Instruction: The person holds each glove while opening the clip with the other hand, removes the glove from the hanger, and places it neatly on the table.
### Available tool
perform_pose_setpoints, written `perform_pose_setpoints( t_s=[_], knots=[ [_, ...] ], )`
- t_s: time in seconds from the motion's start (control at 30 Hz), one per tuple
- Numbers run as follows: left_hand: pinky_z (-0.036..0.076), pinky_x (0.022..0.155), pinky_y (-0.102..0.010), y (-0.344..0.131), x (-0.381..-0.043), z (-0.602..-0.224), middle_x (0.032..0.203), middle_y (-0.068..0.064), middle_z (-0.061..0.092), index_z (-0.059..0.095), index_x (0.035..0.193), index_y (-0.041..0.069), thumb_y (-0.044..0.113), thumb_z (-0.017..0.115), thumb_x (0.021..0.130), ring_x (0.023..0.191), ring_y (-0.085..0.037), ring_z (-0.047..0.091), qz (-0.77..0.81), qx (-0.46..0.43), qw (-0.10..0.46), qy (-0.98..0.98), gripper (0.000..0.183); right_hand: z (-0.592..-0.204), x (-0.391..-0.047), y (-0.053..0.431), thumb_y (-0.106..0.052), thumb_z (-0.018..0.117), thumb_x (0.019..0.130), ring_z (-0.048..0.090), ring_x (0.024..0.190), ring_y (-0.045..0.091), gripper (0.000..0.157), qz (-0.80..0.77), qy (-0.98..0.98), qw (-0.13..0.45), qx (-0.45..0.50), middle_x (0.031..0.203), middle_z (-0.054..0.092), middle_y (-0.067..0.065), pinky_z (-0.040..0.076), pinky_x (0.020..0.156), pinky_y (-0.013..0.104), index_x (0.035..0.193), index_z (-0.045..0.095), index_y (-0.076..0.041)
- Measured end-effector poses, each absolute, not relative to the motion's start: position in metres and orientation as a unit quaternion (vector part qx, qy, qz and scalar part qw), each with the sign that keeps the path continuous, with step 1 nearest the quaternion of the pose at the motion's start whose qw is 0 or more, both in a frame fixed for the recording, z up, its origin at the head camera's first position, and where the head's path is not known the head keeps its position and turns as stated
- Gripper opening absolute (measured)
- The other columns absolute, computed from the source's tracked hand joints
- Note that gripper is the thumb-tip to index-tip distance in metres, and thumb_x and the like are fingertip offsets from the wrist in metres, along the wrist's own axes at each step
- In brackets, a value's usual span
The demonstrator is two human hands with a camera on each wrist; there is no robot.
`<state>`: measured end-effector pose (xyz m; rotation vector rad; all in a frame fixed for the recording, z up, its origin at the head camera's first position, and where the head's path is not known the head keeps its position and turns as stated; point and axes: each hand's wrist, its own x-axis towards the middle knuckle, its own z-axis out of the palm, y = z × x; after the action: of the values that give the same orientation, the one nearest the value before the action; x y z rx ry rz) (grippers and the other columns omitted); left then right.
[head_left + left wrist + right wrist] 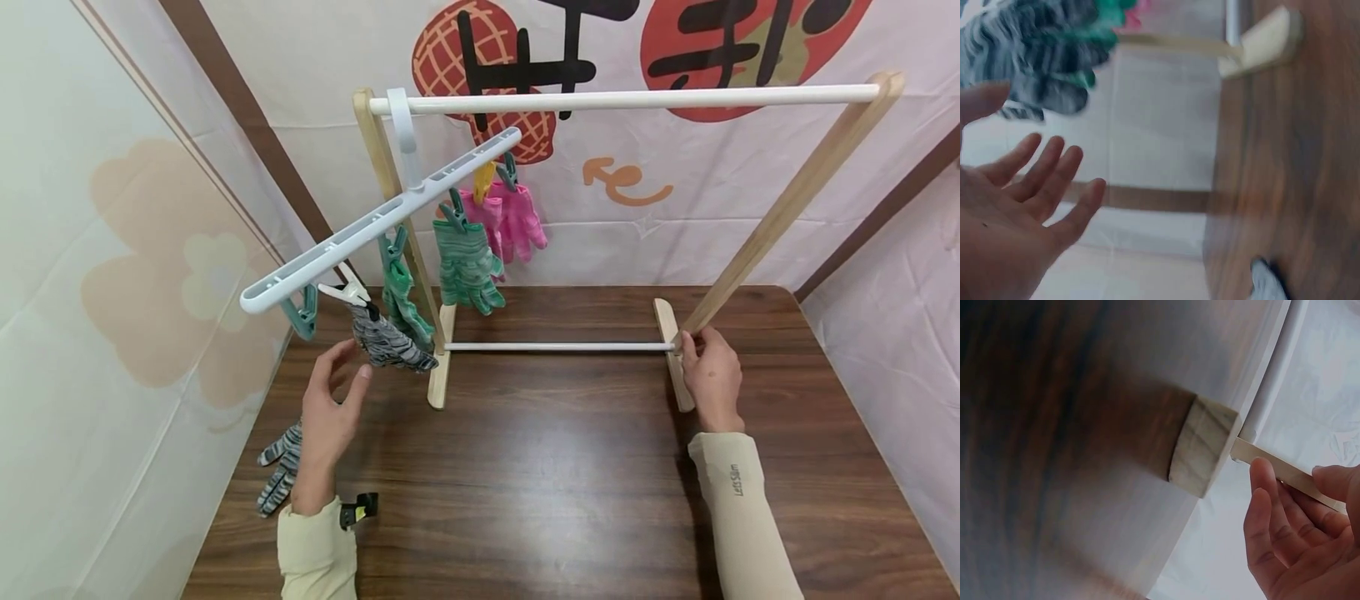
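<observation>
Left grip point(330, 421): holding nothing, fingers standing apart, sitting nearer the glove
Hanging gray glove point(384, 337): dangling from the white clip point(349, 293), lying just rightward of this grip
Long axis: slanting down rightward in the head view
Right grip point(712, 379): pinching the right post point(791, 204)

Seemingly a small cloth-walled booth point(892, 283): a white fabric wall point(637, 258) printed with red-and-black cartoon shapes point(441, 50) beyond the right fingers point(688, 346), a pale flower-printed fabric wall point(150, 275) left of the left fingers point(324, 363), and a brown wood-grain tabletop point(540, 467) beneath both.
</observation>
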<state>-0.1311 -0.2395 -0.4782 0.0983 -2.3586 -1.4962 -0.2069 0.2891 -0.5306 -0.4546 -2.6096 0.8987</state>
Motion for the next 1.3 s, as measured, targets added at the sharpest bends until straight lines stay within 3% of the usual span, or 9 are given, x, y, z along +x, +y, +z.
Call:
perform_pose_setpoints(
  t_s=[0.2,0.43,0.57,0.7,0.83,1.0,1.3],
  knots=[
    [0.037,0.114,-0.012,-0.227,-0.137,-0.463,0.153,-0.006,0.052,0.043,0.156,0.011,0.022,0.050,0.111,0.145,-0.024,0.048,-0.607,0.006,0.187,-0.772,0.047,-0.529,-0.206,0.288,-0.037,0.051,0.110,0.069,0.096,0.043,0.039,0.319,-0.918,0.174,-0.157,0.110,0.073,0.022,0.050,0.082,0.061,0.116,0.068,-0.002],
    [0.032,0.128,-0.041,-0.220,-0.152,-0.461,0.163,-0.004,0.046,0.038,0.160,0.015,0.018,0.049,0.111,0.153,-0.024,0.041,-0.637,-0.010,0.187,-0.748,0.051,-0.530,-0.208,0.291,-0.036,0.052,0.110,0.069,0.096,0.043,0.038,0.323,-0.916,0.179,-0.159,0.110,0.073,0.022,0.049,0.084,0.061,0.115,0.068,-0.002],
    [0.035,0.124,-0.026,-0.217,-0.162,-0.462,0.162,-0.005,0.045,0.039,0.160,0.015,0.019,0.050,0.111,0.153,-0.022,0.039,-0.664,-0.008,0.188,-0.724,0.050,-0.532,-0.210,0.292,-0.036,0.052,0.110,0.069,0.097,0.043,0.038,0.325,-0.914,0.179,-0.163,0.111,0.073,0.022,0.050,0.085,0.060,0.116,0.067,-0.003],
    [0.041,0.108,-0.017,-0.213,-0.169,-0.465,0.149,-0.001,0.054,0.046,0.156,0.011,0.018,0.054,0.109,0.143,-0.014,0.046,-0.700,0.013,0.191,-0.688,0.048,-0.534,-0.213,0.292,-0.036,0.052,0.109,0.070,0.095,0.043,0.037,0.328,-0.912,0.185,-0.160,0.111,0.074,0.022,0.050,0.085,0.059,0.116,0.068,-0.003],
    [0.043,0.100,-0.019,-0.208,-0.172,-0.469,0.127,0.007,0.059,0.054,0.148,0.008,0.014,0.057,0.106,0.124,-0.009,0.052,-0.724,0.026,0.208,-0.657,0.042,-0.534,-0.214,0.291,-0.035,0.053,0.109,0.070,0.094,0.043,0.035,0.327,-0.912,0.191,-0.155,0.110,0.074,0.022,0.050,0.083,0.059,0.116,0.068,-0.004],
    [0.047,0.089,-0.023,-0.204,-0.173,-0.472,0.107,0.006,0.062,0.063,0.135,0.009,0.009,0.062,0.103,0.102,-0.008,0.055,-0.756,0.010,0.226,-0.615,0.032,-0.534,-0.214,0.290,-0.034,0.053,0.109,0.070,0.092,0.042,0.035,0.325,-0.912,0.194,-0.159,0.108,0.074,0.022,0.050,0.082,0.058,0.116,0.068,-0.004],
    [0.050,0.079,-0.022,-0.200,-0.171,-0.476,0.095,0.004,0.071,0.071,0.112,0.006,0.000,0.069,0.098,0.085,-0.009,0.061,-0.778,-0.019,0.229,-0.585,0.015,-0.532,-0.214,0.290,-0.037,0.051,0.110,0.070,0.098,0.042,0.038,0.321,-0.915,0.175,-0.168,0.113,0.073,0.021,0.051,0.085,0.059,0.119,0.068,-0.004]
  ],
)
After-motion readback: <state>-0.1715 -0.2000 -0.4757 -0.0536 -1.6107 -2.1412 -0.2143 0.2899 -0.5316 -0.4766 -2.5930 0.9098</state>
